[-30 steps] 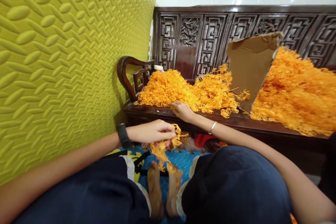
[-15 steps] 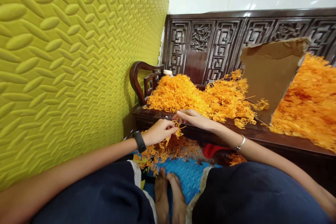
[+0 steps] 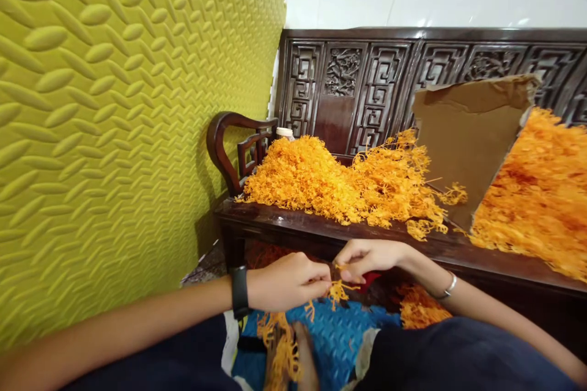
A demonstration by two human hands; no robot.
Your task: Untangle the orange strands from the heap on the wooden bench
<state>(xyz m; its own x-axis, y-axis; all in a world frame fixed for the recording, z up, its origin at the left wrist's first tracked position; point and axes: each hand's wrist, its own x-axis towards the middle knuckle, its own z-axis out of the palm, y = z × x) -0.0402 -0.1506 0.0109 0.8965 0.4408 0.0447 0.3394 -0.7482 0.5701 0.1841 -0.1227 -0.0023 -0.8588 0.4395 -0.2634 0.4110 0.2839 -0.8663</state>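
Note:
My left hand [image 3: 291, 281], with a dark band at its wrist, is closed on an orange curly branching piece [image 3: 339, 292] above the floor in front of the bench. My right hand [image 3: 369, 259], wearing a silver bangle, pinches at the same piece from the other side, fingertips close to the left ones. More orange strands [image 3: 287, 354] hang below my left hand, over my feet. Behind the hands, a heap of similar orange pieces [image 3: 307, 177] lies on the dark wooden bench [image 3: 293, 220]. Fingers partly hide the piece being held.
A brown cardboard sheet [image 3: 468, 140] leans upright between the left heap and a larger orange pile [image 3: 541, 189]. A white-lidded jar [image 3: 285, 133] stands by the armrest [image 3: 224, 134]. Yellow textured matting [image 3: 114, 134] rises at left; a blue mat [image 3: 339, 330] lies underfoot.
Both hands have moved lower in view, away from the bench edge. My right hand has gone from loosely spread fingers to a pinch at the orange piece. The view has tilted slightly.

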